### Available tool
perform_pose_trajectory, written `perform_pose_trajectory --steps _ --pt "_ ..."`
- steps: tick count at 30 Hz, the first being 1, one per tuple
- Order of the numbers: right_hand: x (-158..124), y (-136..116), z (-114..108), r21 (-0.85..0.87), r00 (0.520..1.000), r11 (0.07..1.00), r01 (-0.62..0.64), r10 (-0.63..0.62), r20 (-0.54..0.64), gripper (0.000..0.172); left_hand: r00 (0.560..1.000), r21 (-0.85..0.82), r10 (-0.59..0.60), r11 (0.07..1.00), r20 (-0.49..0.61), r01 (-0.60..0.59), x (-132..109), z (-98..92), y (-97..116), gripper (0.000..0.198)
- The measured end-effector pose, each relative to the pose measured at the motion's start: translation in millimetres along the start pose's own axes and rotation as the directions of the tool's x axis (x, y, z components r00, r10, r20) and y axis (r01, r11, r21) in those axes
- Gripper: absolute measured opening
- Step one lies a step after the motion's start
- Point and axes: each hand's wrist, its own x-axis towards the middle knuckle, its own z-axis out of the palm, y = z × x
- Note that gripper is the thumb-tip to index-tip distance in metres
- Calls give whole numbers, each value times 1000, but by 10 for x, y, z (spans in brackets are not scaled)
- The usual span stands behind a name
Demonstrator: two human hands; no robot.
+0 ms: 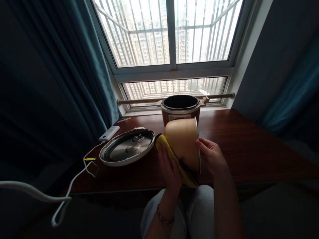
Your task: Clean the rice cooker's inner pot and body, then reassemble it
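Note:
A gold-coloured inner pot is tipped on its side, its rim turned to the right. My right hand pinches that rim with thumb and fingers. Against the pot's lower left side, my left hand presses a yellow cloth with a dark edge. The fingers lie over the cloth. Behind the pot stands a pressure cooker body with a dark, open top. To the left, the cooker's round lid rests on the table with its metal inner side up.
All this is on a dark red-brown wooden table. A white device at the left joins a white cable that hangs off the front edge. Behind are a barred window, a rail and blue curtains.

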Motion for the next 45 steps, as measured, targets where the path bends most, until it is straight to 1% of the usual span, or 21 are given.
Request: perform_pose_trajectory --steps 3,5,7,9,12,13,14,15,16,18,19,20,22,24,27,31,34,37,39,41,45 --pt "-1 25 -42 -45 1000 999 13 -14 -12 33 998 65 56 996 19 -57 -32 16 0 56" --pt "2 43 -52 -65 998 997 34 -38 -48 32 990 144 134 980 44 -139 -82 42 22 59" --pt "14 63 -59 -76 991 994 79 -86 -106 32 968 239 229 939 100 -246 -158 87 76 60" --pt "32 83 -70 -82 981 990 119 -130 -144 32 921 312 333 870 201 -383 -243 147 154 57" --pt "52 103 -87 -78 976 986 144 -155 -150 31 827 340 453 761 333 -553 -321 222 251 51" --pt "54 105 -88 -79 976 986 149 -159 -147 31 811 338 473 743 345 -577 -321 230 265 50" --pt "52 106 -84 -80 976 985 151 -162 -147 31 811 336 477 743 340 -578 -307 228 265 50" --pt "49 106 -77 -83 975 985 151 -163 -150 31 829 334 458 764 319 -551 -281 214 253 50" --pt "44 106 -67 -87 975 985 149 -161 -155 32 862 327 420 803 285 -499 -244 192 230 50" --pt "34 109 -41 -92 974 985 144 -158 -165 33 941 269 291 905 174 -330 -160 135 162 52" --pt "30 112 -29 -91 973 985 144 -158 -170 34 972 203 211 952 107 -229 -121 108 122 52" --pt "27 116 -20 -86 973 986 145 -158 -171 34 990 110 134 984 48 -138 -90 86 83 52" --pt "19 119 -13 -69 975 987 142 -152 -160 33 1000 -94 6 996 -7 -7 -56 66 19 51" --pt "2 108 -26 -52 983 991 124 -130 -133 32 997 -220 -77 973 0 75 -58 73 -21 51" --pt "-54 53 -81 -60 996 996 64 -67 -50 35 993 -249 -121 961 5 118 -84 99 -42 50" --pt "-147 -21 -166 -120 996 992 -23 33 83 38 993 -228 -116 967 -9 111 -82 100 -38 50" --pt "-167 -22 -189 -125 994 991 -47 58 88 37 999 -156 -45 987 -26 40 -54 78 -22 51" --pt "-147 2 -166 -85 998 996 -34 38 50 34 991 22 129 991 18 -129 -62 72 13 53" --pt "-138 9 -133 -61 1000 998 -20 21 18 31 968 161 235 956 85 -246 -111 86 55 53" --pt "-146 3 -95 -44 1000 999 -8 8 -6 30 940 268 306 902 150 -337 -193 111 111 53" --pt "-178 -28 -41 -31 1000 999 17 -17 -14 28 859 352 449 785 245 -510 -366 158 238 49"
